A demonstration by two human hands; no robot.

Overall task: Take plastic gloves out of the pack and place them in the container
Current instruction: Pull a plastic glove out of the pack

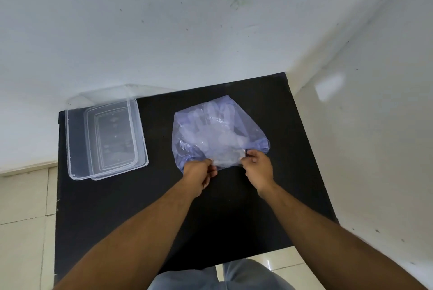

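Observation:
A translucent bluish plastic pack (187, 142) lies on the black table (154, 198), right of centre. Clear plastic gloves (210, 135) show through it, fingers pointing away from me. My left hand (199, 173) pinches the pack's near edge on the left. My right hand (257, 166) pinches the same edge on the right, where the mouth of the pack sits. A clear rectangular container (72, 149) stands open at the table's left side, apart from both hands.
A clear lid (105, 96) leans against the white wall behind the container. The table sits in a corner, with walls at the back and the right. Tiled floor shows to the left and below, with my trouser legs (210, 278) at the bottom.

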